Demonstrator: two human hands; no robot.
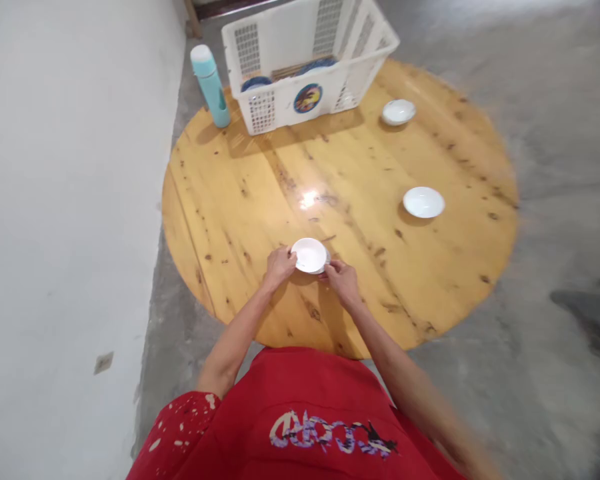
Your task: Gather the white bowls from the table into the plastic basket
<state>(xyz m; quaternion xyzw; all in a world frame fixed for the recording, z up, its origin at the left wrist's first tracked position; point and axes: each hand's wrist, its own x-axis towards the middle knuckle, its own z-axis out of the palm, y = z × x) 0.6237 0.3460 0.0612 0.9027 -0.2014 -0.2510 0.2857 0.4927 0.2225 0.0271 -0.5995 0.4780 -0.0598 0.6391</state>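
Note:
A small white bowl (310,255) is held between my two hands, low over the near part of the round wooden table. My left hand (281,265) pinches the bowl's left rim, with the thumb at its inner edge. On the other side, my right hand (341,280) has its fingers closed at the lower right edge. A second pale rim peeks out beneath the bowl there, perhaps another bowl; I cannot tell for sure. To the right stands a white bowl (424,203), and farther back is another white bowl (399,113).
The round wooden table (260,220) carries a white plastic basket (280,113) at its far side, with blue-rimmed dishes (317,65) inside. A light-blue bottle (211,87) stands left of the basket. A white wall (70,167) runs along the left.

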